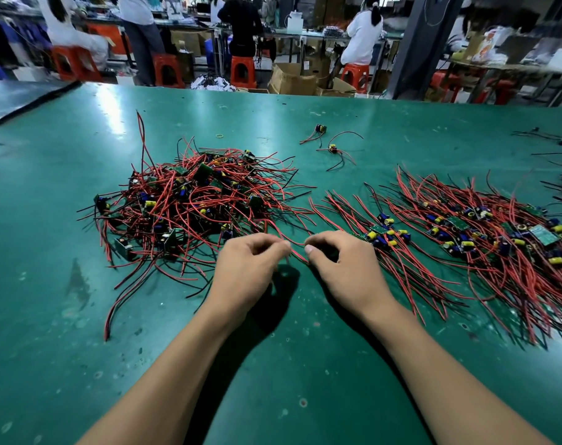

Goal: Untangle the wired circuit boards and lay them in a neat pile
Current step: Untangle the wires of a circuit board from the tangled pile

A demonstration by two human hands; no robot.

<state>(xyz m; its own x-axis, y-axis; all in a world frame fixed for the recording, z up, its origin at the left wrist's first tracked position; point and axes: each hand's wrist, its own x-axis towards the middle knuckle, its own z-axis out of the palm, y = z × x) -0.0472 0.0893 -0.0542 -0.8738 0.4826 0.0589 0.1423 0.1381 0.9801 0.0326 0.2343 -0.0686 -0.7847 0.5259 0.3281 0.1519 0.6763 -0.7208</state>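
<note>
A green table mat [80, 316], scuffed and spotted, fills most of the view, and everything of the task lies on it. At the far edge of the table a workshop shows, blurred: people at benches, orange stools [242, 70] and open cardboard boxes [292, 80] on the floor.

On the right side of the mat lies the big sorted pile [498, 239], its boards lined up in a band with their red and black leads combed out roughly parallel, towards the far side and towards the near edge. Left of centre sits the tangled heap [189, 200], a mound of small green boards with blue and yellow parts, its wires looping in every direction and a few long leads trailing out over the mat. Between the two, just beside the big pile, a smaller sorted row [382, 232] lies in the same combed manner.

Both bare forearms reach in from the near edge. The left hand [244, 268] and the right hand [343, 268] meet just in front of the heap, each with fingers curled and thumb against fingertips, pinching one red wire [297, 253] that runs between them. Whether a board sits under the right palm cannot be told.

Farther back lie two stray boards [320, 128] with short leads, near each other and well apart from the piles, and a small rubber band [220, 135] beyond the heap
</note>
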